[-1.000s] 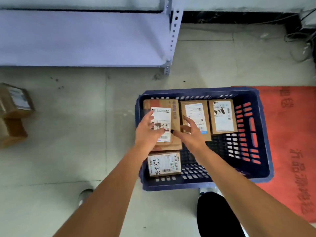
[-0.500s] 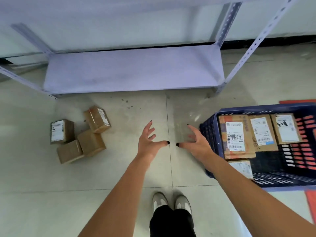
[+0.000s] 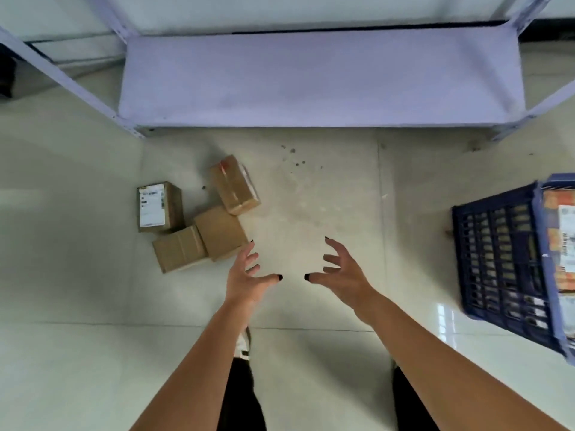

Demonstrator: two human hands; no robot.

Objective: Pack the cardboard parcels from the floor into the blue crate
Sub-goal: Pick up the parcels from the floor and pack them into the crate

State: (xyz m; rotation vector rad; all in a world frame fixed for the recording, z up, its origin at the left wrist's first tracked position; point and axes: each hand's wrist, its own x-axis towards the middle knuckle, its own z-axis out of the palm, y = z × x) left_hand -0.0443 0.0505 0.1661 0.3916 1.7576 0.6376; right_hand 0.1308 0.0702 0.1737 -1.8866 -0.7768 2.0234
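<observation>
Hands [image 3: 249, 281] spread — boxy matte cardboard parcels [image 3: 199, 225]

Blue crate [image 3: 497, 269] cut off by the right edge, only its near slatted wall and a strip of the inside in view. Parcels in the crate [image 3: 560, 244] cropped to a sliver, label print too blurred to read. Labelled parcel [image 3: 159, 207] on the floor, its white sticker text too small to make out. Plain parcel [image 3: 221, 232] partly covered at its near corner by fingertips of the left hand [image 3: 245, 279]. Shoe [image 3: 244, 342] mostly hidden behind the left forearm. Shelf unit [image 3: 320, 79] cropped at the top, uprights running out of view.
</observation>
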